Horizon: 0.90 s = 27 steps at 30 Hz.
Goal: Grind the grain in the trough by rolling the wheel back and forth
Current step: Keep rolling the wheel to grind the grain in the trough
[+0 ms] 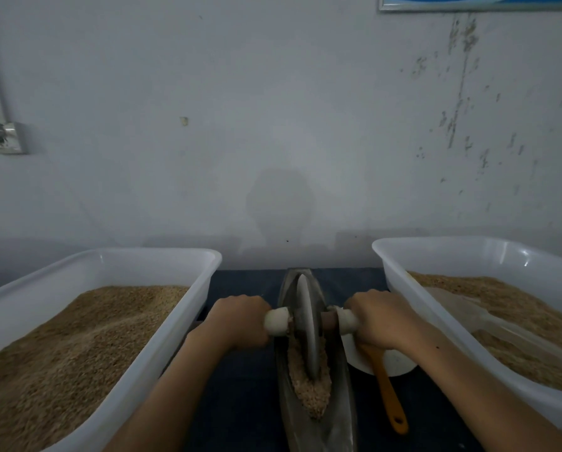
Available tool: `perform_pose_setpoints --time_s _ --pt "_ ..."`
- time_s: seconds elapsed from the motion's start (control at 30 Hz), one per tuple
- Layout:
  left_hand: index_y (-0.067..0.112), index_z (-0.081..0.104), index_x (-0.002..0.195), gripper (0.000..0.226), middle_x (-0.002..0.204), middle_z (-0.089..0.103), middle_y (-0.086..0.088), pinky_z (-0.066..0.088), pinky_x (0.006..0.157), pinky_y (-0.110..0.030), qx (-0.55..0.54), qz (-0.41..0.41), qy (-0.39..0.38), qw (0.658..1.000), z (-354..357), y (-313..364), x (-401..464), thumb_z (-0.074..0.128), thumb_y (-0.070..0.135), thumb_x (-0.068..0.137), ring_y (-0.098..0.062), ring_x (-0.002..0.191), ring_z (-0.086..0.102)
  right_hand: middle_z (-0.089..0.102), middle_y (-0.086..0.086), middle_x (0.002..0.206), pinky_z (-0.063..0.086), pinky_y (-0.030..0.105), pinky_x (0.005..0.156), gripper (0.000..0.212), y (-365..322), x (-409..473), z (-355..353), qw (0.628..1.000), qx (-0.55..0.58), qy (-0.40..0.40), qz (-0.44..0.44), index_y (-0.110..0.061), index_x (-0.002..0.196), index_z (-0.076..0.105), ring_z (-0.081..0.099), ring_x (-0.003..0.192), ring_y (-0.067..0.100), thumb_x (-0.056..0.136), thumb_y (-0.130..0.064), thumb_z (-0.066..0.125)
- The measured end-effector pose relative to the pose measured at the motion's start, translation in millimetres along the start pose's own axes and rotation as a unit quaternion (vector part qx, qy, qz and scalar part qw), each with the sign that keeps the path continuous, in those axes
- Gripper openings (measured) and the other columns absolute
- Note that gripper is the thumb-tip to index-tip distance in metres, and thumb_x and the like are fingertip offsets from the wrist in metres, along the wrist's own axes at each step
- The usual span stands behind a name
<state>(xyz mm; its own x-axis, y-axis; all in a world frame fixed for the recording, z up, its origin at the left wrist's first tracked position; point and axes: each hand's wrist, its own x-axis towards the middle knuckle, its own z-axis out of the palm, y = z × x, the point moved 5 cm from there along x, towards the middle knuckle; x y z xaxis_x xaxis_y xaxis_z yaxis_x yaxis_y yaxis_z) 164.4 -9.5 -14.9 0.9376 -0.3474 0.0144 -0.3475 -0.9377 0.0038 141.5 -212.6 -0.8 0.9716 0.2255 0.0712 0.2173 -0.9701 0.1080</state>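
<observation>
Two white plastic tubs of grain (87, 321) (501, 308) wall in the long metal trough (335, 419); narrow dark desk (240, 386) strips remain, the right blocked by a white bowl (393, 363) and orange-handled brush (387, 389).

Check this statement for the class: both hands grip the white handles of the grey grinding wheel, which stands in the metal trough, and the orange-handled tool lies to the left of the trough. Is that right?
Not quite. The head view shows the orange-handled tool lying to the right of the long metal trough, not the left. The rest holds: the left hand and right hand grip the white handles of the grey grinding wheel, which stands in the trough.
</observation>
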Motion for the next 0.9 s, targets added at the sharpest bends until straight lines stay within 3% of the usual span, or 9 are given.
perform_pose_setpoints --time_s 0.07,0.23,0.43,0.57,0.67,0.73,0.8,0.9 --pt "0.025 0.058 0.110 0.032 0.105 0.065 0.001 0.049 0.081 -0.033 0.015 -0.008 0.052 0.998 -1 0 0 0.065 0.038 0.081 -0.017 0.094 0.061 0.065 -0.001 0.095 0.047 0.029 0.073 0.005 -2 -1 -3 0.999 -0.005 0.053 0.007 -0.021 0.088 0.055 0.061 0.086 0.018 0.085 -0.018 0.057" --pt "0.026 0.056 0.108 0.029 0.104 0.065 0.003 0.044 0.074 -0.030 0.027 -0.018 0.108 0.994 -2 1 -2 0.062 0.037 0.082 -0.017 0.093 0.062 0.063 -0.003 0.096 0.034 0.027 0.069 0.013 -6 -5 -6 0.989 -0.011 0.147 0.010 -0.026 0.086 0.043 0.060 0.089 0.017 0.089 -0.020 0.054" --pt "0.021 0.057 0.116 0.037 0.110 0.064 -0.002 0.046 0.083 -0.033 0.004 -0.012 -0.012 1.000 0 1 -1 0.066 0.033 0.081 -0.020 0.099 0.060 0.063 0.000 0.096 0.042 0.028 0.071 0.008 -3 -2 -4 0.999 -0.013 0.052 -0.002 -0.022 0.092 0.055 0.060 0.087 0.018 0.085 -0.019 0.058" --pt "0.019 0.060 0.114 0.035 0.109 0.065 -0.004 0.043 0.075 -0.028 -0.045 0.000 -0.101 0.994 4 0 -1 0.067 0.028 0.081 -0.016 0.088 0.058 0.057 -0.003 0.080 0.046 0.026 0.067 0.007 -1 -1 0 0.999 -0.014 -0.042 -0.008 -0.019 0.090 0.060 0.056 0.074 0.013 0.084 -0.022 0.061" --pt "0.018 0.060 0.114 0.035 0.100 0.066 -0.002 0.043 0.068 -0.025 -0.069 0.000 -0.122 0.990 5 0 0 0.067 0.025 0.080 -0.014 0.080 0.059 0.055 -0.004 0.075 0.044 0.025 0.063 0.010 1 1 1 0.998 -0.012 -0.055 -0.006 -0.019 0.091 0.062 0.055 0.070 0.013 0.082 -0.023 0.062" --pt "0.018 0.061 0.114 0.034 0.096 0.065 -0.001 0.040 0.062 -0.023 -0.057 -0.002 -0.112 0.992 4 0 -1 0.066 0.025 0.081 -0.012 0.075 0.056 0.060 -0.003 0.081 0.048 0.026 0.069 0.013 1 3 3 0.999 -0.007 -0.047 -0.001 -0.021 0.095 0.063 0.059 0.075 0.013 0.083 -0.025 0.062" --pt "0.020 0.060 0.113 0.033 0.101 0.064 0.000 0.042 0.069 -0.025 -0.028 -0.005 -0.073 0.997 2 1 0 0.065 0.029 0.082 -0.013 0.080 0.055 0.064 -0.003 0.087 0.050 0.027 0.073 0.012 2 4 5 1.000 0.001 -0.025 0.004 -0.023 0.096 0.064 0.061 0.080 0.014 0.084 -0.025 0.061" --pt "0.023 0.057 0.109 0.029 0.105 0.064 -0.001 0.045 0.075 -0.032 0.051 -0.009 0.050 0.997 -4 2 1 0.062 0.035 0.083 -0.020 0.093 0.060 0.062 -0.004 0.085 0.043 0.027 0.065 0.005 3 4 4 0.998 0.006 0.057 0.014 -0.025 0.082 0.056 0.059 0.076 0.015 0.083 -0.020 0.058"
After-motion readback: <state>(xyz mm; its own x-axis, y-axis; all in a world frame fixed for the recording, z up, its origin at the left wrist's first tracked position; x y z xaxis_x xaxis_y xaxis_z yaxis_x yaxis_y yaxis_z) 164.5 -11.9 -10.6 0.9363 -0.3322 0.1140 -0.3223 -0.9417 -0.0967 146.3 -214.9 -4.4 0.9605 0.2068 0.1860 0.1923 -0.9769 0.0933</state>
